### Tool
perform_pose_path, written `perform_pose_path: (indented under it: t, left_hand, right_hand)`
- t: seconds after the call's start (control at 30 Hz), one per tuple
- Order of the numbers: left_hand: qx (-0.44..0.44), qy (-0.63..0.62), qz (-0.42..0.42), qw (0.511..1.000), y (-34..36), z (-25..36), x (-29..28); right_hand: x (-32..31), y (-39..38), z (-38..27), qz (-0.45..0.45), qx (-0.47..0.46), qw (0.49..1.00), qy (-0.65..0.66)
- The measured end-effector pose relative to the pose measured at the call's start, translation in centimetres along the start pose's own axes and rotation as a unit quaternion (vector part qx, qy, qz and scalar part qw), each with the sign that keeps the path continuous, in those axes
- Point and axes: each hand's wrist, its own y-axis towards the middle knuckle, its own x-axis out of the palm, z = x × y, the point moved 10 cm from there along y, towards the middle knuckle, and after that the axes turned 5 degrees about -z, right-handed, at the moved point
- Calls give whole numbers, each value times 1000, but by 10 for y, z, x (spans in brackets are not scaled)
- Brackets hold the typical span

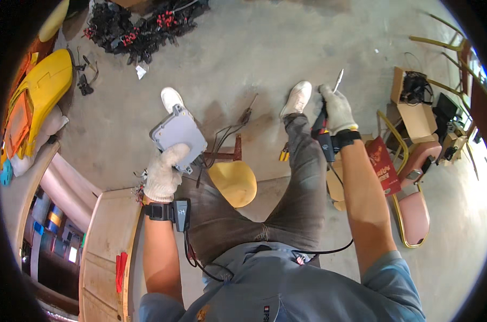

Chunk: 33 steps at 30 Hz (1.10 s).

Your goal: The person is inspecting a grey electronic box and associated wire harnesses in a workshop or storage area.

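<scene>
Flat case (180, 135) is plain grey, gloves (162, 180) are off-white, handheld tool (320, 121) is black and red, cable pile (112, 33) mostly black with red bits.

"Where do we see the heap (120, 32)?"

"On the floor (243, 48) ahead, toward our left; the carton (418, 121) is off to our right."

"And between our legs (305, 177)?"

"The seat (232, 185) (our left hand (163, 174) holds the casing (180, 137) to its left and further ahead); a chair (415, 220) is beyond our right forearm (364, 188)."
</scene>
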Motion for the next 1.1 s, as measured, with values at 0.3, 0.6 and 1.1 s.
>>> perform_pose_path:
  t: [0.3,0.6,1.1]
  left_hand:
    - [4,6,9,1000,106,-15,-48]
    - [152,196,-142,958,143,18,-64]
    - [340,327,-268,840,-41,15,12]
  right_hand:
    - [81,88,214,50,108,992,-47]
    - [138,136,196,-9,-1,966,-257]
    - [220,95,250,-99,-317,786,-521]
